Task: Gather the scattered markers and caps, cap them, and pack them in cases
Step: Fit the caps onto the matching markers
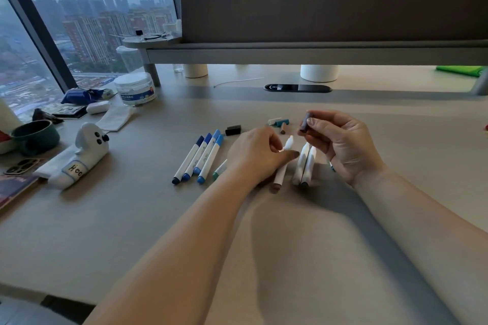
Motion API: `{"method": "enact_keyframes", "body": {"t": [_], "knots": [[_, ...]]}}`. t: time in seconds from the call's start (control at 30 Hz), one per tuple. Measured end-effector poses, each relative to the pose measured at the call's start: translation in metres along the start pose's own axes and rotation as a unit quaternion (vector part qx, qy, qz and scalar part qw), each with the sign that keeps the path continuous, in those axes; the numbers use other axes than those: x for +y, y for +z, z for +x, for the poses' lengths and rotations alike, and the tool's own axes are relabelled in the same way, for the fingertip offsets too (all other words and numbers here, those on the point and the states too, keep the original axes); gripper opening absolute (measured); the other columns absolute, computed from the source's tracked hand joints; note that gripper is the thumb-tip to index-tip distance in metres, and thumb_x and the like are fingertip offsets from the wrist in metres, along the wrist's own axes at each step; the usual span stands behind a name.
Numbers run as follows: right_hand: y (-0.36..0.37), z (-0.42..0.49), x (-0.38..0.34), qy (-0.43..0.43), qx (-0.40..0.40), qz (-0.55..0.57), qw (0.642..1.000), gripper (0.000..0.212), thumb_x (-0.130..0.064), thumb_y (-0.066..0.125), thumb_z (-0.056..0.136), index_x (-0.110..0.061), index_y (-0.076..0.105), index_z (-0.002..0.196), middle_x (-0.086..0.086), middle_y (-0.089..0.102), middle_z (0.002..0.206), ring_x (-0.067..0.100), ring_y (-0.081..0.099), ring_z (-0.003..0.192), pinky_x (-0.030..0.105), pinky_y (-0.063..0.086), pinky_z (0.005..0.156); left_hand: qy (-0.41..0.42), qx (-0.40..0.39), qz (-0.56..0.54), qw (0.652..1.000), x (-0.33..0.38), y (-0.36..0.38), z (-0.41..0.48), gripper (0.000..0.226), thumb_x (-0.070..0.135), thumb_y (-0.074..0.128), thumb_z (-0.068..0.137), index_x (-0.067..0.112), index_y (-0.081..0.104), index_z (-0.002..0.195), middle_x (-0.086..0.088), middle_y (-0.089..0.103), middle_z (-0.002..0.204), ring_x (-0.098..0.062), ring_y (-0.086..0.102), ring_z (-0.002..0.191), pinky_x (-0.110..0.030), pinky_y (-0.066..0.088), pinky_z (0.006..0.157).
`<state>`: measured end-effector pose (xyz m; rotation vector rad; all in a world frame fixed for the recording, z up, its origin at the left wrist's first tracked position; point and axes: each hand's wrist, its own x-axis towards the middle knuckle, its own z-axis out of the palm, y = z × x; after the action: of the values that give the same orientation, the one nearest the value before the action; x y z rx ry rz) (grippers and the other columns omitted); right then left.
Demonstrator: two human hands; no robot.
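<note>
In hand: uncapped marker (280, 174), middle of the worktop (158, 219), pinched by the left hand (253, 158).
Cap: dark cap (303, 125) gripped in the right hand (340, 145), just beyond the tip, apart.
Done: four blue markers (200, 158) capped, side by side.
Left: loose caps (233, 130) toward the far edge; packing seemingly unstarted.

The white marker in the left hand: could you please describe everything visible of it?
The slim white plastic-looking marker is uncapped, its pale tip bare at the upper end and a brown plug at the lower end, by the grey tabletop. It tilts tip-up, away from the person. The left hand pinches it below the tip. The dark cap in the right hand is close to the tip, not on it.
</note>
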<state>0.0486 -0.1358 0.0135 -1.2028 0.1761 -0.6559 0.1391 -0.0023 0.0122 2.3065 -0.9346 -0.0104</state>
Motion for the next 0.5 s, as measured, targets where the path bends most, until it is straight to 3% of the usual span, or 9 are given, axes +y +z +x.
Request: {"method": "enact_keyframes", "body": {"t": [0.23,0.5], "knots": [[-0.001,0.002,0.001,-0.003,0.012,-0.002,1.0,0.015,0.001,0.061,0.087,-0.004,0.068,0.099,0.007,0.072,0.08,0.019,0.071,0.078,0.017,0.054,0.061,0.01,0.009,0.066,0.998,-0.007,-0.007,0.002,0.014,0.042,0.062,0.087,0.03,0.06,0.095,0.008,0.062,0.095,-0.012,0.056,0.087,-0.035,0.054,0.077],[0.001,0.001,0.0,-0.009,0.008,0.001,1.0,0.019,0.005,0.055,0.089,-0.008,0.068,0.096,0.009,0.073,0.081,0.023,0.072,0.081,0.02,0.055,0.064,-0.024,-0.016,0.161,0.986,-0.001,-0.007,-0.002,0.021,0.046,0.062,0.085,0.026,0.066,0.09,0.006,0.062,0.094,-0.015,0.058,0.085,-0.032,0.053,0.069]]}}
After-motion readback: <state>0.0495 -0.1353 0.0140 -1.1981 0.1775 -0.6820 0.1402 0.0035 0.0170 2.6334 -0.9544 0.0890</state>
